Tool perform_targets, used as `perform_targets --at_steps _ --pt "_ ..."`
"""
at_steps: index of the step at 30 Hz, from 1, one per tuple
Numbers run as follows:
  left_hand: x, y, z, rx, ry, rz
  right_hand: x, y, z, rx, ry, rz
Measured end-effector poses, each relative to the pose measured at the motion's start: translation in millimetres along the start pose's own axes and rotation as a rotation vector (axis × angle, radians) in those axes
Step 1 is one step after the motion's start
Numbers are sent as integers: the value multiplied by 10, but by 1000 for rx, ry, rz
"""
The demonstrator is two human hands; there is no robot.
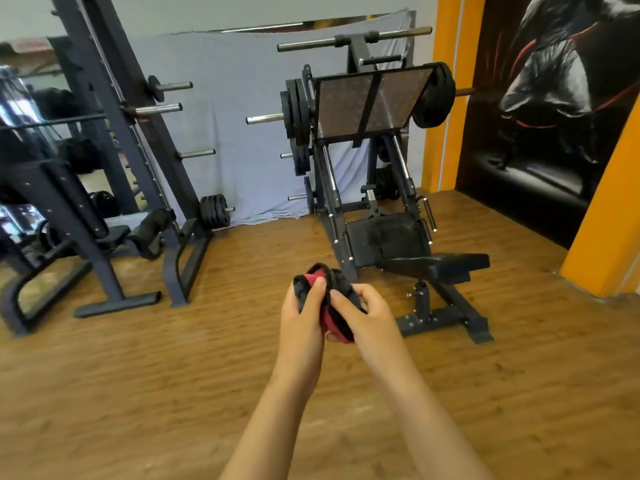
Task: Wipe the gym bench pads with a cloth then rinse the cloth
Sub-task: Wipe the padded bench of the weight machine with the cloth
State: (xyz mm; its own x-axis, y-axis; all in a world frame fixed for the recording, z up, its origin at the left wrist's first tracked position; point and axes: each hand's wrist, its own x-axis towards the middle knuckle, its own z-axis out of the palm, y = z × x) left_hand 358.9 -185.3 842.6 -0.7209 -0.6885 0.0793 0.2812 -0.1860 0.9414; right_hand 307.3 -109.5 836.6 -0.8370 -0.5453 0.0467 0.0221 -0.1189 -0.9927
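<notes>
A cloth [330,299] — black with red — is held bunched in mid-air, in front of the body and above the wooden floor [138,375]. It is clasped by both hands: the left hand [303,315] is wrapped round its left side with the thumb laid over a red fold, and the right hand [363,315] is closed on its right side, fingers curled into the fabric. Each grip is thus tight on the cloth, none spread wide. Beyond the hands, a leg press [374,161] is set on the floor, loaded with black plates [296,112] and fitted with a brown footplate [370,102]; its black seat pad [436,263] lies low, near the cloth but apart from it. To the left a dark rack [114,133] is stood, with a black bench [138,233] under it. A grey sheet [235,116] is hung behind, and an orange pillar [446,91] is seen at right.
</notes>
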Motion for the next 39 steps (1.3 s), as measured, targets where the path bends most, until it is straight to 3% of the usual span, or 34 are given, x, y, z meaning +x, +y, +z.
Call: perform_targets --at_steps 10,30,34,39 --pt "1309 -195 -566 -1 1 -52 1120 284 660 41 12 86" --pt "4417 -813 -120 -35 14 -89 4417 675 568 6 -33 152" --pt "5045 -937 -199 -44 3 -118 5000 808 702 1 -3 165" --pt "6073 -969 -348 -47 -137 -140 5918 925 1022 16 128 134"
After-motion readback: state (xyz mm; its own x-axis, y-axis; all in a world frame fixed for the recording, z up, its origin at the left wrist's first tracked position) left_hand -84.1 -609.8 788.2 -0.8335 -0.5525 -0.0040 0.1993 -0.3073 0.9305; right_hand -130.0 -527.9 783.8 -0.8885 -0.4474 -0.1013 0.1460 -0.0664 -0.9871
